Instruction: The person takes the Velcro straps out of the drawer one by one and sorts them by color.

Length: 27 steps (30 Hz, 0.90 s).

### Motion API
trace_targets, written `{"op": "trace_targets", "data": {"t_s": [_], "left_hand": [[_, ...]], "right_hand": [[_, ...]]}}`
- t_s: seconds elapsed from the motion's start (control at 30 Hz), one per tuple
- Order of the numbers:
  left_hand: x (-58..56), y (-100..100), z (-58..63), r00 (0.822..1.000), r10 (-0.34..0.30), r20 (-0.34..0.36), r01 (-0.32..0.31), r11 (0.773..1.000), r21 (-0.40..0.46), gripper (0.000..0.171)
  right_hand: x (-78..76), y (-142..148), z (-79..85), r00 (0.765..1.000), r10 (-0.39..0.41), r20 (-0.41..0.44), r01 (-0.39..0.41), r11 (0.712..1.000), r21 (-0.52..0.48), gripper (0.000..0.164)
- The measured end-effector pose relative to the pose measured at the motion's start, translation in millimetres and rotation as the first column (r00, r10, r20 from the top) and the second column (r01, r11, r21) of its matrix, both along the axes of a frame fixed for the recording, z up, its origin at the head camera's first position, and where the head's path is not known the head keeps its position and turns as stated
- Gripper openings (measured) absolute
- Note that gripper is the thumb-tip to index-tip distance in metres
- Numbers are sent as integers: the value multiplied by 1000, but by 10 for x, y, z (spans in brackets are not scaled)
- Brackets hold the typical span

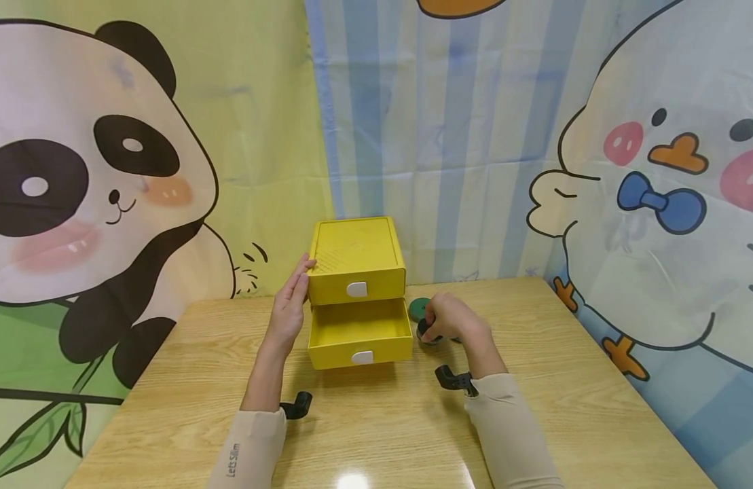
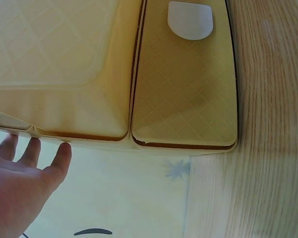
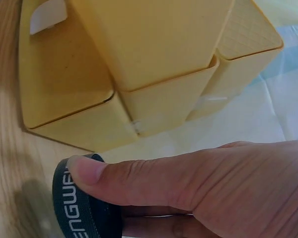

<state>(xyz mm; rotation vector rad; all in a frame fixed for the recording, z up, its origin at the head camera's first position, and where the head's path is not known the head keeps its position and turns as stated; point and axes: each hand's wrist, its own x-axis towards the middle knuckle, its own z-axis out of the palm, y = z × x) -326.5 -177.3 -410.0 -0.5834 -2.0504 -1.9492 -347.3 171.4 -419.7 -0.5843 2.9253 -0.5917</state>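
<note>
A yellow drawer unit (image 1: 358, 248) with white handles stands against the curtain. Its middle drawer (image 1: 360, 333) is pulled out, and no contents show inside. Below it, a bottom drawer (image 2: 188, 89) is closed in the left wrist view. My left hand (image 1: 288, 305) rests on the unit's left side, fingers extended along its edge. To the right of the unit, my right hand (image 1: 458, 322) pinches a dark rolled strap (image 3: 72, 203) with white lettering between thumb and fingers, low over the table. Close behind it sits a round green object (image 1: 419, 309), partly covered by the hand.
The wooden table (image 1: 364, 428) runs up to the curtain. Another small dark item (image 1: 455, 339) shows under my right hand. Black wrist mounts (image 1: 298, 405) stick out from both sleeves. A printed curtain (image 1: 407, 136) with a panda and a white bird hangs behind.
</note>
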Motion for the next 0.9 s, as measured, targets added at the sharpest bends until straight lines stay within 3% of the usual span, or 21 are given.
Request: {"op": "trace_targets", "data": {"t_s": [0.67,0.9], "left_hand": [[-25,-9,-14,1000,6,7,-6,1000,-5,49],[116,32,126,1000,-8,28,8,1000,7,48]], "right_hand": [[-75,-38,-159,998,-68,17,67,998,21,40],[-97,-25,-194,997,-79,15,79,997,28,40]]}}
